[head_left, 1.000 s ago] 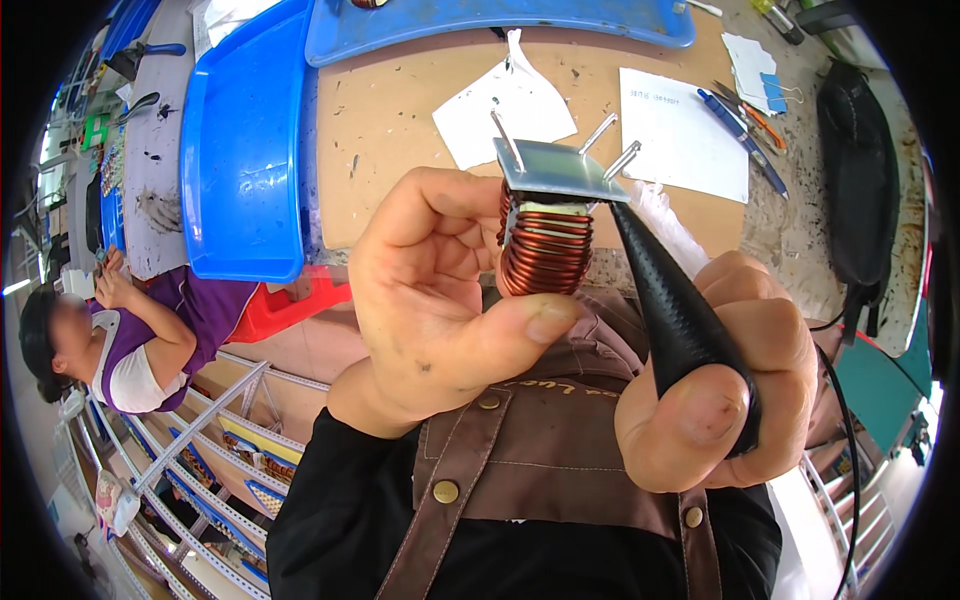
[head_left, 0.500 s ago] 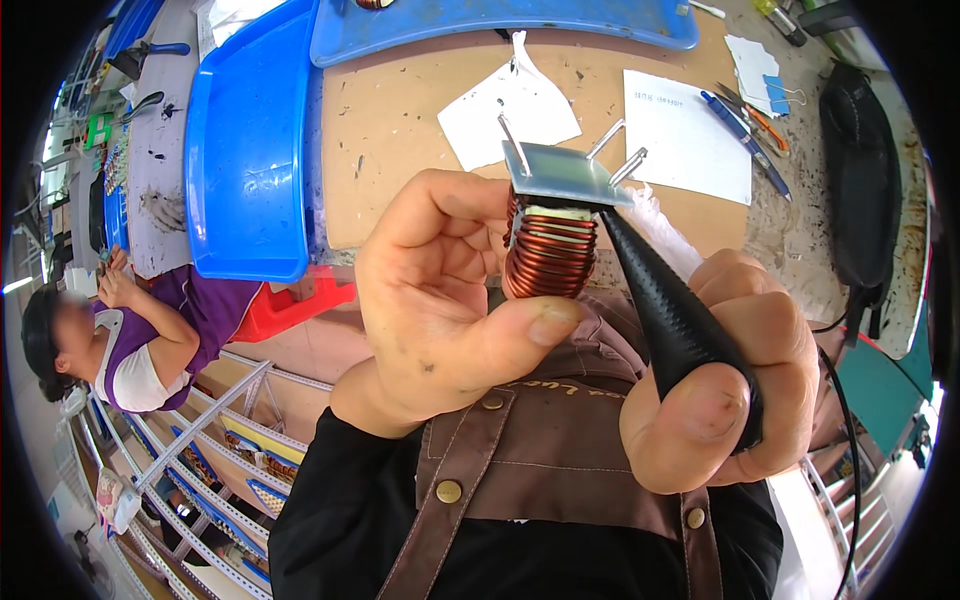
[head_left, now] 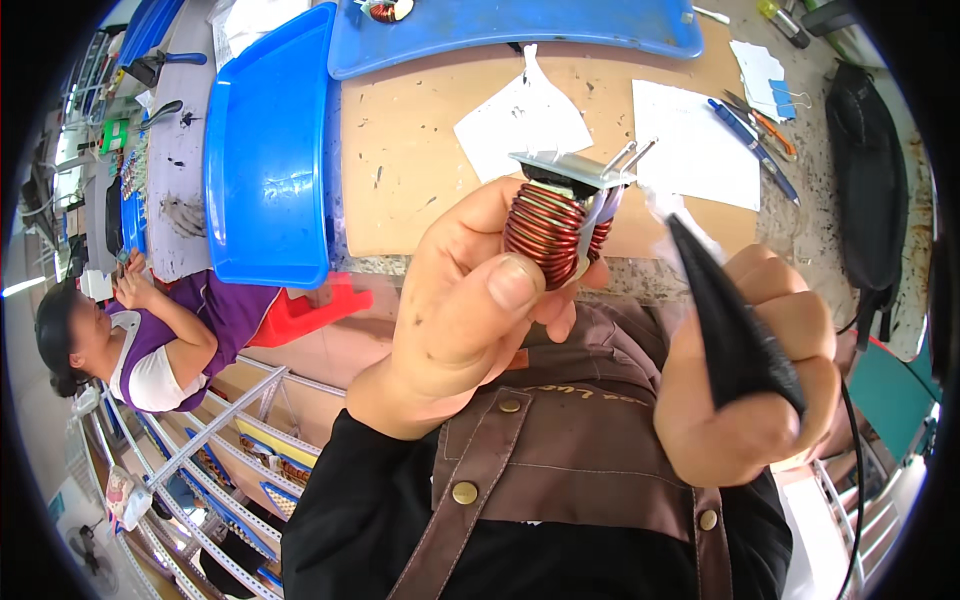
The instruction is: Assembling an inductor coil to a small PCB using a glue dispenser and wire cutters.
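My left hand (head_left: 445,320) holds a copper-wound coil (head_left: 543,235) between thumb and fingers, above the near edge of the table. A thin pale plate (head_left: 578,168) caps the coil, with metal pins (head_left: 632,160) standing up from it and dark material beneath it. My right hand (head_left: 725,435) is closed round a black cone-shaped squeeze bag (head_left: 735,335). Its narrow tip points up and to the left, a short way right of the coil and apart from it. Whether anything comes out of the tip, I cannot tell.
Blue trays (head_left: 265,150) lie at left and at the back; another wound coil (head_left: 388,10) sits in the back one. White papers (head_left: 525,125), pens (head_left: 755,148) and a black pouch (head_left: 865,180) are on the table. A person (head_left: 165,330) works at far left, near metal shelving (head_left: 215,430).
The cone's tip has drawn away from under the plate, to the right. My left hand has turned the coil, so the plate shows more edge-on and the windings face me from another side.
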The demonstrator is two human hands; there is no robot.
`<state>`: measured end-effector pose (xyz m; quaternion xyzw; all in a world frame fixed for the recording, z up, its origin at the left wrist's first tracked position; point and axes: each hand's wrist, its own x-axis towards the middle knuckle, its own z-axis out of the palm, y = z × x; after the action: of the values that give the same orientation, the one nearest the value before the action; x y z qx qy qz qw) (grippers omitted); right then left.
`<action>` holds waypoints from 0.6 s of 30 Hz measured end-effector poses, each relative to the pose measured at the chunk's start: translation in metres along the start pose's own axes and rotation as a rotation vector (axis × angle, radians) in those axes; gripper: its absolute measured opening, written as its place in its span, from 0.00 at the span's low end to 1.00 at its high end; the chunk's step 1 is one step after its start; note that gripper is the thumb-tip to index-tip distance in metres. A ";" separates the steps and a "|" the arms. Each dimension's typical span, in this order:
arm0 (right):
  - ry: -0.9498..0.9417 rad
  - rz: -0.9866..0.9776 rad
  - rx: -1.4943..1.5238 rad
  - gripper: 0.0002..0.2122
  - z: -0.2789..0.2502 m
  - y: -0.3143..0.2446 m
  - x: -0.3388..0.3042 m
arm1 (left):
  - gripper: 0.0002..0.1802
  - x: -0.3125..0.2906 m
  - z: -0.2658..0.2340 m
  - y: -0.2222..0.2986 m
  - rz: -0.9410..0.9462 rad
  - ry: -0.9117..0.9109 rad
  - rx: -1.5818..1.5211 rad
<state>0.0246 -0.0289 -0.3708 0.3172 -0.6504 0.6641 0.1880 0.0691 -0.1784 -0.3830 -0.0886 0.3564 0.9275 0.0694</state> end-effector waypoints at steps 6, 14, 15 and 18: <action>-0.041 -0.079 -0.037 0.10 0.010 0.003 0.002 | 0.29 0.001 0.013 -0.001 0.030 0.106 0.034; 0.036 -0.111 -0.036 0.11 0.018 0.003 0.005 | 0.30 -0.002 0.006 -0.004 0.007 0.059 0.040; 0.036 -0.111 -0.036 0.11 0.018 0.003 0.005 | 0.31 -0.002 0.005 -0.004 -0.008 0.060 0.028; 0.045 -0.131 -0.045 0.10 0.019 0.004 0.006 | 0.31 -0.002 0.004 -0.004 -0.020 0.060 0.012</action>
<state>0.0210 -0.0485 -0.3711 0.3395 -0.6387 0.6426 0.2527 0.0717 -0.1725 -0.3820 -0.1193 0.3631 0.9215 0.0686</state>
